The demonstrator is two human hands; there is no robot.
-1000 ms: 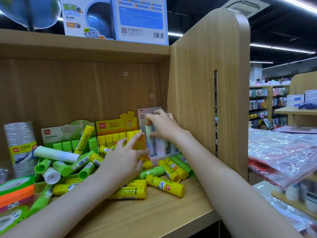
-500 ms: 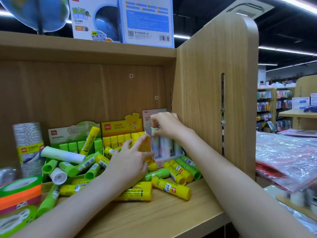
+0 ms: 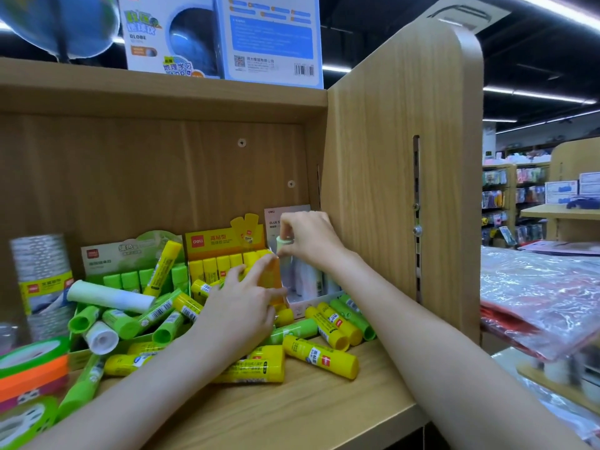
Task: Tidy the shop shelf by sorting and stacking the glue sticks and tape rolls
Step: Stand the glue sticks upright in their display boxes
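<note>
My right hand [image 3: 308, 237] pinches the pale green cap of a pastel glue stick [image 3: 283, 246] standing upright in the white display box [image 3: 305, 287] at the shelf's back right. My left hand [image 3: 242, 303] rests with straight fingers against the side of the orange display box [image 3: 227, 251] of yellow sticks. Loose yellow glue sticks [image 3: 319, 355] and green glue sticks [image 3: 162, 311] lie jumbled on the shelf and over the green display box [image 3: 130, 254]. A large white stick [image 3: 110, 297] lies across the green box. Tape rolls [image 3: 31, 355] sit stacked at the front left.
A wrapped column of clear tape [image 3: 40, 280] stands at the far left. The wooden side panel [image 3: 399, 177] closes the shelf on the right. Globe boxes [image 3: 220, 37] sit on the board above. Plastic-wrapped goods [image 3: 539, 293] lie on the neighbouring table to the right.
My right hand has shifted its hold from the stick's body to its cap, and the stick sits lower in the white box. My left hand stays at the orange box.
</note>
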